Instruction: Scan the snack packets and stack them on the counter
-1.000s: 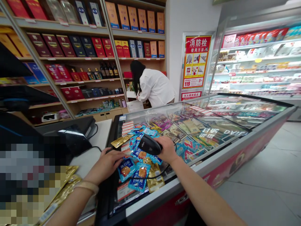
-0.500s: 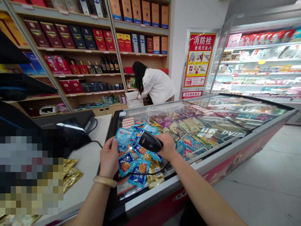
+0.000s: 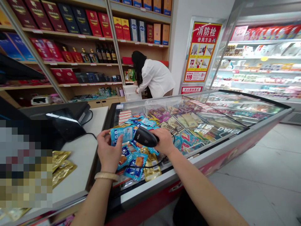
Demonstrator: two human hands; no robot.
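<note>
My left hand (image 3: 109, 152) pinches a light-blue snack packet (image 3: 122, 135), its barcode side turned up and to the right. In my right hand (image 3: 166, 141) is a black barcode scanner (image 3: 145, 137), whose head points left and lies close to the packet. Below both hands, several blue snack packets (image 3: 136, 165) are heaped on the glass top of a chest freezer (image 3: 211, 121). A gold packet (image 3: 152, 168) lies at the right of the heap. The scanner's black cable (image 3: 162, 160) loops across these packets.
To the left is a white counter (image 3: 81, 157) with gold packets (image 3: 62, 169) and a dark screen (image 3: 64, 124). Beyond the freezer a person in a white shirt (image 3: 156, 77) bends over white drawers (image 3: 133, 93). Shelves of boxed bottles (image 3: 81, 20) line the back wall.
My left hand has tipped the packet, so its barcode now faces the scanner. The scanner has come nearer to the packet. The camera view has tilted down slightly.
</note>
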